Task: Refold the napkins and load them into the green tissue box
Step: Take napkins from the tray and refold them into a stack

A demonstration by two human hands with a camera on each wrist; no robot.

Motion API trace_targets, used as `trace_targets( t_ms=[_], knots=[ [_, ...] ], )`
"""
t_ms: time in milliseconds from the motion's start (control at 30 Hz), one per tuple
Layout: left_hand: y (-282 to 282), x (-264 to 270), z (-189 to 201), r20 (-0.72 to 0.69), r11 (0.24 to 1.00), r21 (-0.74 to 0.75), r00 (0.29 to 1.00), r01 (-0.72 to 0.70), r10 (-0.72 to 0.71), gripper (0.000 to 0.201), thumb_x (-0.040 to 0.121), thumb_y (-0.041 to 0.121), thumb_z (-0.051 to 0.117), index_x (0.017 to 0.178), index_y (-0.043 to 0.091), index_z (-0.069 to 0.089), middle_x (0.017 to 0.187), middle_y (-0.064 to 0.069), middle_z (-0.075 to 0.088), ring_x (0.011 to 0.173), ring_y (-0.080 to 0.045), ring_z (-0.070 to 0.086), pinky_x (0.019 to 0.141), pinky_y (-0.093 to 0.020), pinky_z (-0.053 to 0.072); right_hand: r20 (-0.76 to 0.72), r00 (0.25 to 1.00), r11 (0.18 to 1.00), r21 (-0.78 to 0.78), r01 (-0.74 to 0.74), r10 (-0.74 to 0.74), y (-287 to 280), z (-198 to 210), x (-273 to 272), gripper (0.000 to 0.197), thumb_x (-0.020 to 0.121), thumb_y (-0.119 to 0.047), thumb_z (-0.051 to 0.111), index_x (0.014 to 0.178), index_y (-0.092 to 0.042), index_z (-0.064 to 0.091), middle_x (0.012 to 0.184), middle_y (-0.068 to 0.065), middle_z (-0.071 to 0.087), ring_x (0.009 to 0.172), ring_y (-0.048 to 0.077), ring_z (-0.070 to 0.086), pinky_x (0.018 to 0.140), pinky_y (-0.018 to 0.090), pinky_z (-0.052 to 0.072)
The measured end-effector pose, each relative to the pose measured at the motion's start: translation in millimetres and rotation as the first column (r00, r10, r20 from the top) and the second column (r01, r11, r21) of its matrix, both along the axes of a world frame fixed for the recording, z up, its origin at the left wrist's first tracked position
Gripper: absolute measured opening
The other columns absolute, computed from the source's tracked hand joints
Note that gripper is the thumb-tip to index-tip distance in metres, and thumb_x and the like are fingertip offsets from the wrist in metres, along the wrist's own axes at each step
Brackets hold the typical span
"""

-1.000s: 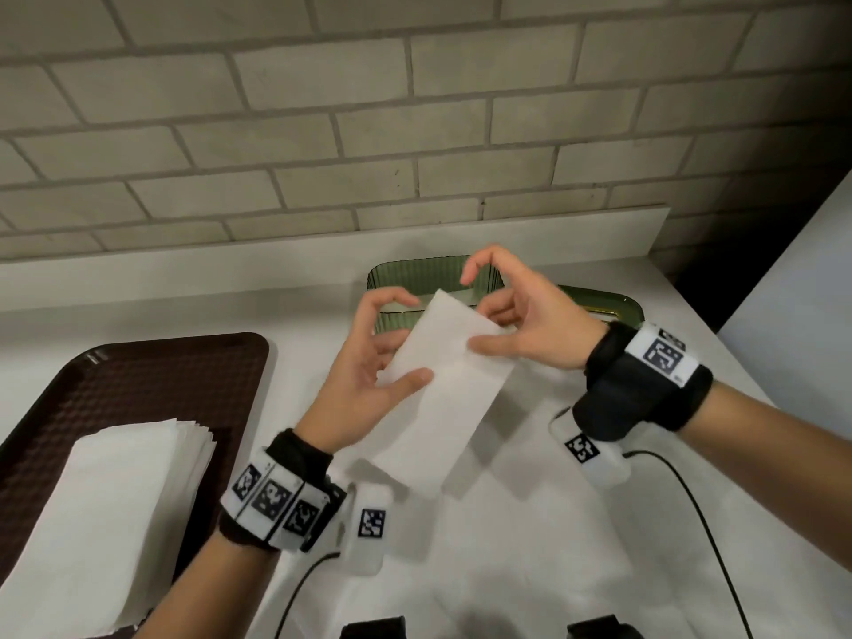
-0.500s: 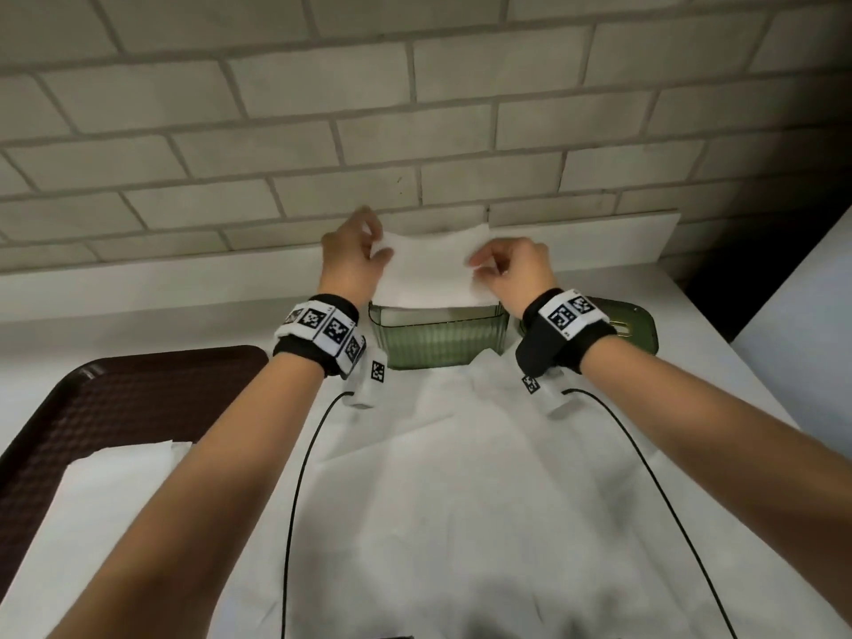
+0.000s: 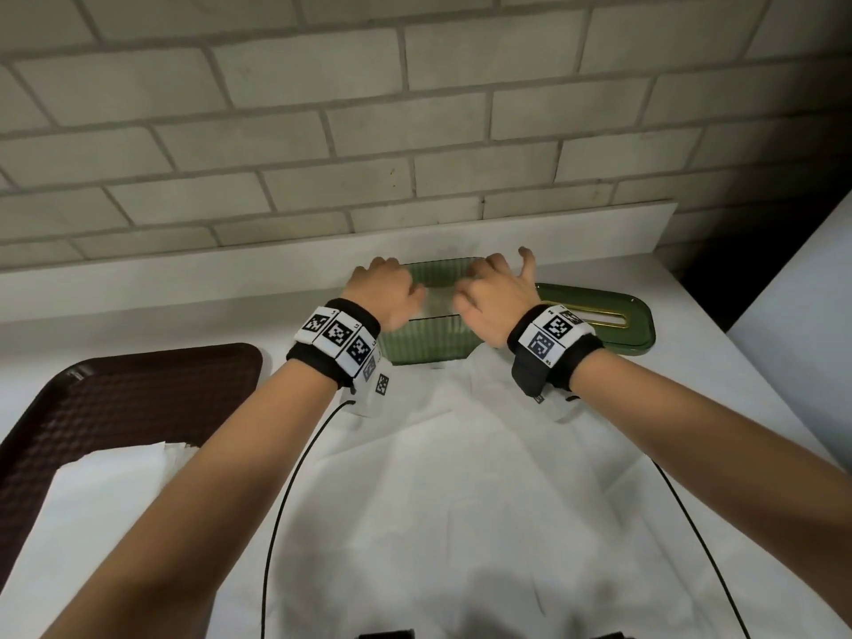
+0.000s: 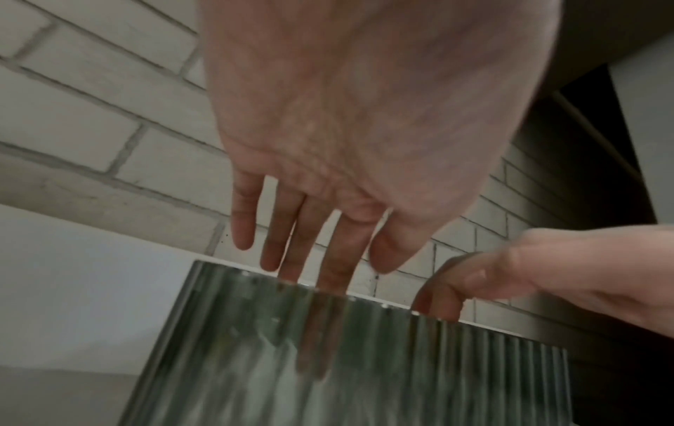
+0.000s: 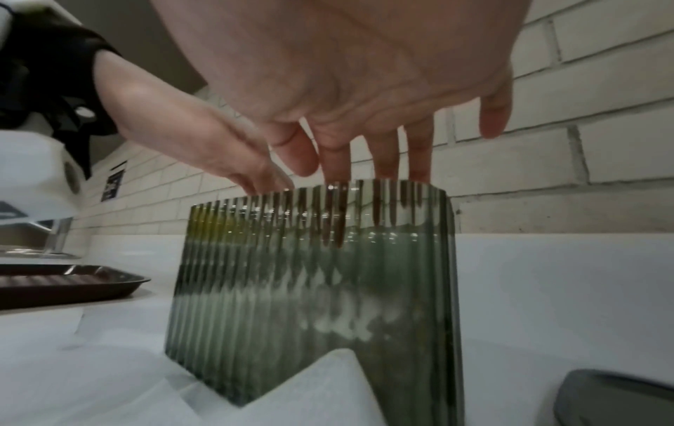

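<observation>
The green ribbed tissue box (image 3: 428,343) stands open-topped at the back of the counter by the wall. My left hand (image 3: 385,292) and right hand (image 3: 493,297) hover over its opening, knuckles up. In the left wrist view the left fingers (image 4: 328,276) run straight down past the rim of the box (image 4: 364,360). In the right wrist view the right fingers (image 5: 379,161) likewise dip into the box (image 5: 310,288). White napkin paper (image 5: 339,314) shows blurred through the wall, low inside. Neither hand grips anything.
The green lid (image 3: 594,320) with its slot lies right of the box. A brown tray (image 3: 138,385) at the left holds a stack of white napkins (image 3: 106,500). A white sheet (image 3: 461,500) covers the counter in front. Brick wall directly behind.
The folded napkin, held between both hands over the counter and then above the box, has gone down into the box. Both hands have dropped onto the opening and let go.
</observation>
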State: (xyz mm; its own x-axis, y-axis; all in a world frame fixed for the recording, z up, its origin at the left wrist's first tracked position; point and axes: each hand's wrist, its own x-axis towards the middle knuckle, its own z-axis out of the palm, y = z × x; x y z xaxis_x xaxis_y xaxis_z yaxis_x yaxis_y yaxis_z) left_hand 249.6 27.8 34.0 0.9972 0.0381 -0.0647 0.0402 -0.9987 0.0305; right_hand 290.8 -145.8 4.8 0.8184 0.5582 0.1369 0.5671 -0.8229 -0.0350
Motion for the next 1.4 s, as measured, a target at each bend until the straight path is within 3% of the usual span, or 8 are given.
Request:
trace_targets(
  t_ms=[167,300,500,733,900,1067,1233,1400],
  knots=[
    [-10,-5,-5,-0.335,0.998,0.035,0.94,-0.049,0.058,0.079,0.1,0.056,0.001,0.111,0.01,0.064,0.12,-0.012,0.066,0.131,-0.025,0.048,0.12,-0.049,0.007,-0.242,0.97,0.985,-0.168,-0.036,-0.006,1,7,-6,0.053,0.096,-0.034,0.009,0.095,-0.023,0.061,0.068,-0.002,0.056,0.102,0.026,0.055,0.11,0.067,-0.008],
    [-6,-16,-1,-0.296,0.995,-0.004,0.951,-0.099,0.093,0.086,0.094,0.065,-0.003,0.074,0.01,0.06,0.086,-0.006,0.068,0.119,-0.025,0.055,0.116,-0.061,-0.01,-0.166,0.986,0.99,0.138,0.042,-0.018,-15,14,-6,0.062,0.099,-0.046,0.014,0.084,-0.023,0.07,0.091,0.0,0.069,0.106,0.02,0.057,0.112,0.062,-0.004],
    [-24,-74,0,0.248,0.961,-0.232,0.964,0.15,-0.09,0.033,0.098,0.035,0.049,0.096,0.01,0.071,0.109,-0.006,0.067,0.11,-0.023,0.059,0.116,-0.045,0.025,-0.16,0.985,0.945,0.306,0.118,-0.071,-96,38,-41,0.023,0.094,-0.039,0.049,0.094,-0.027,0.069,0.101,-0.007,0.068,0.101,0.02,0.058,0.106,0.046,0.023],
    [-93,-127,-54,-0.099,0.855,-0.494,0.966,0.162,-0.24,0.04,0.088,0.037,0.067,0.119,0.012,0.064,0.115,-0.006,0.062,0.105,-0.02,0.059,0.087,-0.029,0.047,-0.572,0.808,0.94,0.178,0.291,-0.142,-184,4,-101,0.002,0.082,-0.029,0.069,0.083,-0.03,0.07,0.086,-0.011,0.069,0.073,0.001,0.062,0.061,0.013,0.041],
    [-136,-135,-71,-0.161,0.949,-0.225,0.952,0.22,-0.259,0.091,0.075,0.064,0.067,0.142,0.011,0.036,0.13,-0.007,0.044,0.119,-0.027,0.041,0.098,-0.042,0.041,-0.555,0.76,0.915,-0.005,0.403,-0.338,-221,-32,-132,0.058,0.074,-0.034,0.079,0.127,-0.023,0.057,0.124,-0.001,0.053,0.104,0.011,0.05,0.085,0.022,0.04],
    [-147,-133,-69,-0.207,0.955,-0.252,0.956,0.154,-0.209,0.065,0.079,0.043,0.073,0.13,0.011,0.049,0.122,-0.008,0.052,0.117,-0.028,0.046,0.093,-0.036,0.039,-0.497,0.71,0.857,-0.164,0.489,-0.499,-229,-39,-140,0.101,0.068,-0.05,0.08,0.149,-0.026,0.024,0.145,0.006,0.037,0.13,0.031,0.032,0.104,0.041,0.038],
    [-118,-136,-49,-0.162,0.718,-0.687,0.941,0.109,-0.298,0.017,0.08,0.013,0.074,0.077,0.01,0.058,0.077,0.007,0.057,0.069,-0.013,0.054,0.066,-0.024,0.04,-0.514,0.691,0.847,-0.154,0.509,-0.509,-233,-38,-130,0.124,0.056,-0.056,0.085,0.152,-0.024,0.012,0.144,0.011,0.034,0.13,0.034,0.034,0.106,0.042,0.038],
    [-74,-155,-21,-0.201,0.106,-0.975,0.979,-0.197,-0.026,0.023,0.091,0.001,0.06,0.113,0.002,0.062,0.107,-0.013,0.072,0.09,-0.021,0.067,0.076,-0.036,0.056,-0.561,0.673,0.817,-0.011,0.577,-0.483,-238,-39,-123,0.118,0.054,-0.034,0.093,0.149,-0.019,0.025,0.139,0.011,0.044,0.127,0.026,0.047,0.102,0.034,0.042]
  ],
)
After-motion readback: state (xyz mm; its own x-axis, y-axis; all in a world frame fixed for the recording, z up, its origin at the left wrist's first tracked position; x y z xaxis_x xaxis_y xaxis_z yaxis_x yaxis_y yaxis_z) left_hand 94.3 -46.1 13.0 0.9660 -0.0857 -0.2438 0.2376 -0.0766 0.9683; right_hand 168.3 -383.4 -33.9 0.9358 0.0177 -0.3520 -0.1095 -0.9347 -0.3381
